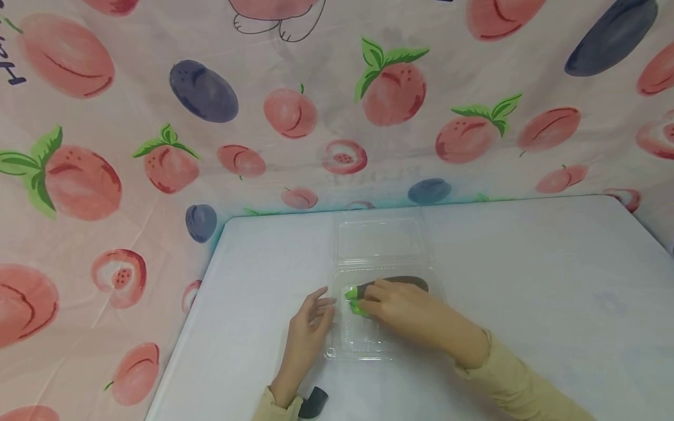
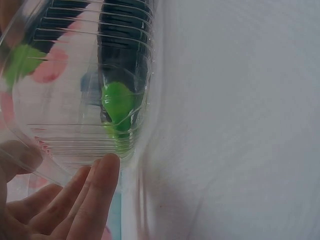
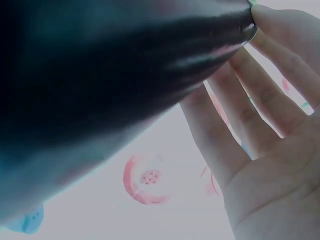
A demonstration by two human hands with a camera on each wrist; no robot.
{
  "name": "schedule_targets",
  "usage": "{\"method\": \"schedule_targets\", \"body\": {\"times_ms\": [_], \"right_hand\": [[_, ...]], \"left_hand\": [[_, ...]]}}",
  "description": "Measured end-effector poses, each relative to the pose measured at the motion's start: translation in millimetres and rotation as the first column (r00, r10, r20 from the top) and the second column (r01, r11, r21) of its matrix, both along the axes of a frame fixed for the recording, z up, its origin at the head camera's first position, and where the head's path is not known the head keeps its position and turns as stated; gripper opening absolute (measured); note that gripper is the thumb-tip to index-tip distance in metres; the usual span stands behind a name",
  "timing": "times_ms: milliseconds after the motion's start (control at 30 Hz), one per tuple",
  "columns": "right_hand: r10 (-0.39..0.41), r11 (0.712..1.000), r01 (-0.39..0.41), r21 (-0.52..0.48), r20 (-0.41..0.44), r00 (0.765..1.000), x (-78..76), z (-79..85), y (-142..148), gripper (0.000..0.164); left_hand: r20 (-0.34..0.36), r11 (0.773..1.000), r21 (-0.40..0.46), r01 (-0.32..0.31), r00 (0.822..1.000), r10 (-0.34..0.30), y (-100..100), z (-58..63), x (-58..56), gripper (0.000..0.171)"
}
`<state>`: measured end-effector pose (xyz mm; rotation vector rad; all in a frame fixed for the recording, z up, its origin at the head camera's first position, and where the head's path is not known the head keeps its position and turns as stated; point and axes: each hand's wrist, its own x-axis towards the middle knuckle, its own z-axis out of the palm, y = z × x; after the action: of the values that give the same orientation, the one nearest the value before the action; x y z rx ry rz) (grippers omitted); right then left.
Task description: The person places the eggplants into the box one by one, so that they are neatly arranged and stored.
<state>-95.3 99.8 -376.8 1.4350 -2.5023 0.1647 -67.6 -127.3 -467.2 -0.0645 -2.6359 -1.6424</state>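
Observation:
A clear plastic clamshell container [image 1: 363, 345] lies with its lid folded back. One dark eggplant [image 1: 411, 282] with a green cap lies along the far side of its base. My right hand [image 1: 402, 304] is over the base, gripping a second eggplant [image 3: 150, 65] near its cap end; in the head view the hand hides most of it, leaving its green cap [image 1: 358, 309] visible. The left wrist view shows both through the clear wall, one eggplant [image 2: 122, 55] close to the side. My left hand [image 1: 309, 321] has its fingers loosely extended at the container's left edge.
Beyond the base, the open lid [image 1: 384, 240] lies flat on the white table [image 1: 526, 280]. A fruit-patterned cloth [image 1: 316, 64] hangs behind the table and down its left side. A black strap piece [image 1: 314, 402] shows by the left wrist.

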Motion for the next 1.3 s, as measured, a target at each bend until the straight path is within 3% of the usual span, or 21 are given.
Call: {"method": "schedule_targets", "body": {"times_ms": [633,1300], "right_hand": [[0.038,0.998,-0.034,0.049,-0.097,0.995,1.4,-10.0,-6,0.022],[0.031,0.992,-0.024,0.127,-0.053,0.998,2.2,-11.7,-9,0.014]], "left_hand": [[-0.001,1.000,0.000,0.004,1.000,-0.004,0,0.3,-0.6,0.044],[0.012,1.000,-0.029,-0.006,1.000,0.007,1,1.8,-0.8,0.044]]}}
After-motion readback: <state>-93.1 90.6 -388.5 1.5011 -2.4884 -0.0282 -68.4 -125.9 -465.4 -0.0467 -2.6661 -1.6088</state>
